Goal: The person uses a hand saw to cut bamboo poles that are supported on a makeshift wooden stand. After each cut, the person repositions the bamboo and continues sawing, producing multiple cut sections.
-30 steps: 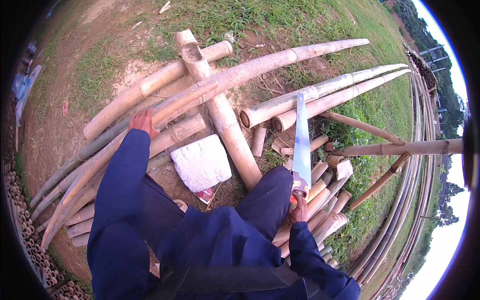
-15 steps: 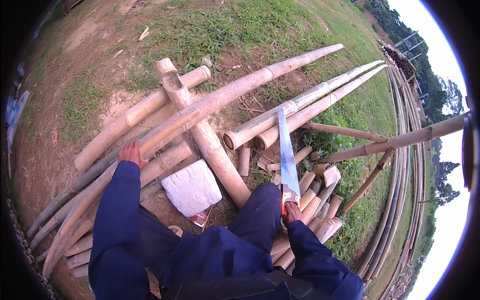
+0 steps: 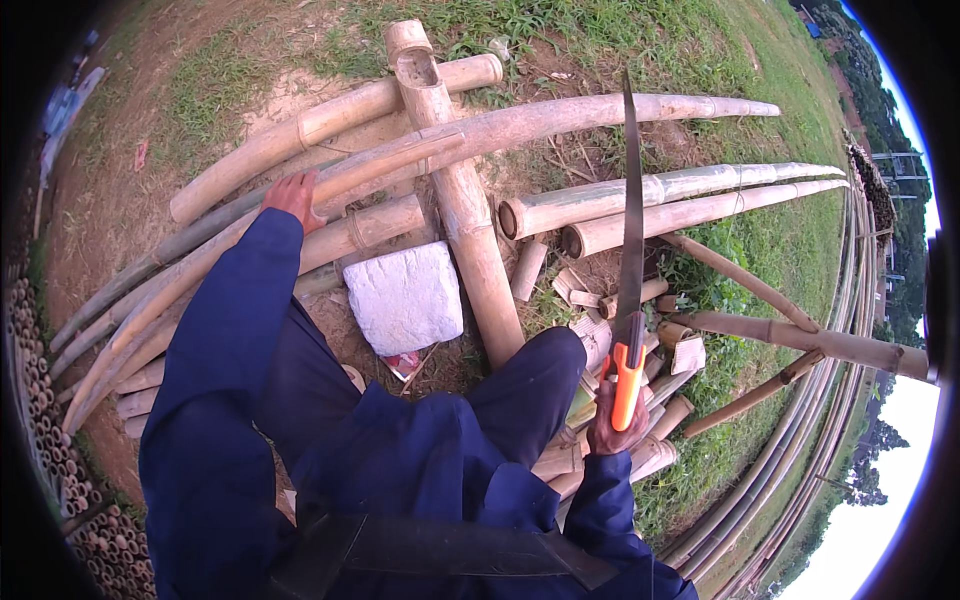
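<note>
Hand pressure governs steadiness at the left: the left hand (image 3: 292, 197) lies over the pale bamboo length (image 3: 392, 168), thumb apart from the fingers; whether this grip curls underneath cannot be told. Press straight down through the palm so that the curved stock does not roll. To the right and nearer, the white block (image 3: 405, 300) should remain outside the working line. Next, the notched bamboo crosspiece (image 3: 470, 230) passes beneath the long bamboo pole (image 3: 580, 112), which extends to the far right. Firm bearing on this crosspiece should limit bounce. Farther right, the right hand (image 3: 615, 425) has its grip wrapped around the orange handle (image 3: 627, 385) of the saw (image 3: 631, 250). The saw points toward the far side and appears raised; its teeth are not discernible. Confirm tooth direction before contact, align the wrist with the saw, and start with light strokes. Bamboo offcuts (image 3: 672, 415) lie at the near right; allow clearance over them.
</note>
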The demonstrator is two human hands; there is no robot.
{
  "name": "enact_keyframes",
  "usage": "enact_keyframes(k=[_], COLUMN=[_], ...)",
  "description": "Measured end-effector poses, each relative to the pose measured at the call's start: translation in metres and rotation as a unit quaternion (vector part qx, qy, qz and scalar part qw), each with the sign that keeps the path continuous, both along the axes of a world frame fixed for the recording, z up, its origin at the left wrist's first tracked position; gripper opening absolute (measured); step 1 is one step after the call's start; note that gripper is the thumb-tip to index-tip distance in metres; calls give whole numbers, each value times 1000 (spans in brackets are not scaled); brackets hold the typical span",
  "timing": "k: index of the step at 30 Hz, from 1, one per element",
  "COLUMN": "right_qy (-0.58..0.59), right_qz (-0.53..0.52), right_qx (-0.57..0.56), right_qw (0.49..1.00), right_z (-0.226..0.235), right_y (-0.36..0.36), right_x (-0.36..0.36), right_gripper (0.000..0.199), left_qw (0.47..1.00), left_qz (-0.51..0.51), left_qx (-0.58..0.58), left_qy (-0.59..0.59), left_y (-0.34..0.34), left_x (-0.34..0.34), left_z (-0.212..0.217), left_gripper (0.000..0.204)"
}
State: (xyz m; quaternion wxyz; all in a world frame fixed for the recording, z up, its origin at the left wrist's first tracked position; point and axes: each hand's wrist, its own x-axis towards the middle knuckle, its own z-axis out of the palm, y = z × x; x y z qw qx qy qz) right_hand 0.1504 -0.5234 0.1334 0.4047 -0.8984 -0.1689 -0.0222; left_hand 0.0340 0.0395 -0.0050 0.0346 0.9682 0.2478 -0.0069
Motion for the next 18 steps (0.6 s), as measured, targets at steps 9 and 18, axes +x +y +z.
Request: enact_keyframes(k=[9, 18], right_qy=[143, 122], right_qz=[143, 175], right_qx=[147, 156], right_qw=[968, 964], right_z=[-49, -68], right_y=[168, 195], right_x=[56, 97], right_gripper=[21, 25], left_qw=[1000, 1000], left_qz=[-6, -7], left_qx=[-11, -25], left_qy=[-16, -10], left_y=[0, 4], left_x=[2, 0], left_z=[-1, -1], left_gripper=[91, 93])
